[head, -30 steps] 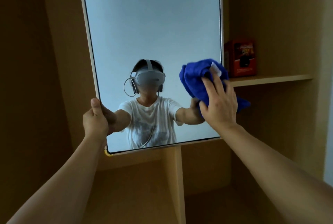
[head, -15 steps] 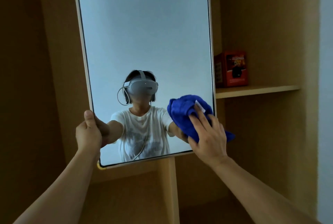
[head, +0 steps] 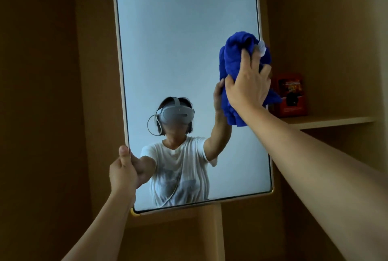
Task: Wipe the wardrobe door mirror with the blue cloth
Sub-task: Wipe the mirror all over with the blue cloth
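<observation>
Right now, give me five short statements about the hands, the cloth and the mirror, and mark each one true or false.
1. The right hand presses the blue cloth against the mirror. True.
2. The left hand holds a spray bottle. False: it grips the mirror's left edge.
3. The cloth is near the mirror's right edge. True.
4. A red box stands on the shelf to the right. True.
5. The cloth lies on the shelf. False: it is on the mirror, under the right hand.
</observation>
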The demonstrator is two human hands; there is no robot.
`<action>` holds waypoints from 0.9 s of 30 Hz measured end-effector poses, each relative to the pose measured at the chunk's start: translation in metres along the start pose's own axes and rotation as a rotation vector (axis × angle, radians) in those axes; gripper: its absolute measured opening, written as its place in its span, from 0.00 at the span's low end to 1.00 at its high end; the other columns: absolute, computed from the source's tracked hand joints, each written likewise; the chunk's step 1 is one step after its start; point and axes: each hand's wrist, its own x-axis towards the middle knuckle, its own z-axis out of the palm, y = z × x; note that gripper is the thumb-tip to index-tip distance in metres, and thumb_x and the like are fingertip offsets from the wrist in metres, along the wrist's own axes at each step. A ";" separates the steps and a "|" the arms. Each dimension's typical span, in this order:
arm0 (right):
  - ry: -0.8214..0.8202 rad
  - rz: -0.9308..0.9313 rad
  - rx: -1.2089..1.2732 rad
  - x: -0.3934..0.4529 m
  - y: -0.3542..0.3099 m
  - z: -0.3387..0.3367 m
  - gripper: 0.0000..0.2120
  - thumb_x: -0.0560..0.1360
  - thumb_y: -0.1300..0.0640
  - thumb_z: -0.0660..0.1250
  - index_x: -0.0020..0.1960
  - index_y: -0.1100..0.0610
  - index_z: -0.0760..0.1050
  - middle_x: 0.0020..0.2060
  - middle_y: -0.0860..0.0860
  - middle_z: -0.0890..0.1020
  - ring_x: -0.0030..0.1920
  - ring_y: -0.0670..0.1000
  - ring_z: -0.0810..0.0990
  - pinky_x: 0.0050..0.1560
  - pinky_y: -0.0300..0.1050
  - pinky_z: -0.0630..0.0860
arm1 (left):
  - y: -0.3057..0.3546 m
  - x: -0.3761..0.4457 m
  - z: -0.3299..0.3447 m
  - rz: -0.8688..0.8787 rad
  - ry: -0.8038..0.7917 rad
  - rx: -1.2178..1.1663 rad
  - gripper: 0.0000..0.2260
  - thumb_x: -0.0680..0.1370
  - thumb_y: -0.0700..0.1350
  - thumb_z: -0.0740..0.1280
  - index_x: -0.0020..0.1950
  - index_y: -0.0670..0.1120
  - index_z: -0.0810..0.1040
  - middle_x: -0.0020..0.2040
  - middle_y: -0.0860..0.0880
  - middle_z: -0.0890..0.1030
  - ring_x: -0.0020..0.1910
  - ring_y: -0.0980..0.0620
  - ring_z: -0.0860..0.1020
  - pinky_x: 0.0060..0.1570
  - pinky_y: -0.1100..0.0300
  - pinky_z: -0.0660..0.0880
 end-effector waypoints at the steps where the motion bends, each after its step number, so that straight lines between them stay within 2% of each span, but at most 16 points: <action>1: 0.002 -0.016 -0.001 -0.002 -0.010 0.001 0.32 0.74 0.51 0.65 0.75 0.53 0.58 0.77 0.53 0.56 0.64 0.61 0.67 0.60 0.56 0.70 | 0.000 -0.001 0.000 0.001 -0.001 -0.010 0.20 0.78 0.63 0.52 0.37 0.51 0.72 0.34 0.51 0.75 0.33 0.56 0.72 0.29 0.61 0.64; 8: -0.073 -0.484 0.064 -0.064 -0.053 0.003 0.32 0.66 0.52 0.69 0.69 0.55 0.70 0.73 0.55 0.66 0.56 0.63 0.73 0.50 0.55 0.73 | -0.001 0.000 0.001 0.002 -0.023 -0.028 0.20 0.78 0.62 0.52 0.35 0.51 0.71 0.33 0.50 0.75 0.32 0.55 0.73 0.29 0.61 0.65; 11: -0.126 -0.754 0.093 -0.086 -0.048 0.004 0.30 0.65 0.53 0.70 0.67 0.54 0.73 0.72 0.53 0.68 0.53 0.61 0.74 0.48 0.54 0.73 | -0.003 0.004 0.000 0.007 -0.033 -0.025 0.21 0.78 0.62 0.52 0.36 0.50 0.72 0.34 0.49 0.76 0.33 0.54 0.74 0.30 0.61 0.66; 13: -0.152 -0.838 0.103 -0.085 -0.037 0.002 0.29 0.66 0.53 0.69 0.68 0.52 0.73 0.72 0.51 0.69 0.52 0.59 0.75 0.46 0.52 0.73 | -0.004 0.006 -0.001 0.032 -0.039 -0.008 0.21 0.78 0.62 0.52 0.36 0.49 0.72 0.34 0.47 0.76 0.33 0.52 0.74 0.30 0.61 0.65; 15: -0.155 -0.763 0.096 -0.072 -0.024 -0.001 0.29 0.67 0.52 0.69 0.68 0.52 0.72 0.72 0.51 0.68 0.53 0.60 0.75 0.45 0.53 0.74 | -0.005 0.008 -0.002 0.047 -0.058 -0.009 0.23 0.79 0.61 0.52 0.36 0.46 0.72 0.34 0.45 0.76 0.33 0.50 0.75 0.31 0.60 0.68; 19: -0.081 -0.372 0.005 -0.037 0.003 -0.005 0.32 0.69 0.51 0.69 0.71 0.52 0.66 0.74 0.53 0.63 0.58 0.63 0.71 0.51 0.56 0.74 | -0.004 0.005 0.000 -0.004 -0.122 -0.085 0.19 0.81 0.57 0.54 0.36 0.47 0.69 0.35 0.46 0.72 0.33 0.48 0.71 0.39 0.52 0.72; 21: -0.048 -0.204 -0.018 -0.021 0.006 -0.007 0.33 0.70 0.51 0.68 0.73 0.51 0.63 0.75 0.52 0.61 0.59 0.62 0.70 0.54 0.56 0.72 | -0.003 0.004 0.000 -0.022 -0.126 -0.094 0.18 0.80 0.57 0.54 0.36 0.48 0.69 0.37 0.46 0.72 0.38 0.44 0.73 0.45 0.46 0.74; 23: -0.042 -0.134 -0.020 -0.010 -0.001 -0.006 0.33 0.71 0.52 0.67 0.74 0.50 0.60 0.76 0.52 0.59 0.61 0.61 0.69 0.57 0.55 0.71 | -0.002 0.003 -0.002 -0.025 -0.145 -0.093 0.18 0.80 0.58 0.54 0.37 0.48 0.69 0.37 0.46 0.72 0.40 0.43 0.73 0.51 0.42 0.73; 25: -0.047 -0.124 -0.001 -0.001 -0.015 -0.005 0.33 0.72 0.52 0.66 0.75 0.49 0.59 0.76 0.52 0.57 0.63 0.61 0.67 0.59 0.55 0.70 | -0.003 0.005 -0.005 0.011 -0.149 -0.060 0.20 0.79 0.60 0.54 0.37 0.47 0.70 0.36 0.45 0.74 0.41 0.43 0.74 0.48 0.43 0.74; 27: -0.065 -0.144 0.019 0.007 -0.034 -0.004 0.33 0.73 0.51 0.65 0.75 0.50 0.58 0.77 0.52 0.55 0.63 0.61 0.66 0.59 0.56 0.70 | -0.006 0.007 -0.006 0.056 -0.115 -0.010 0.25 0.76 0.64 0.52 0.36 0.45 0.72 0.33 0.44 0.75 0.36 0.44 0.75 0.37 0.51 0.74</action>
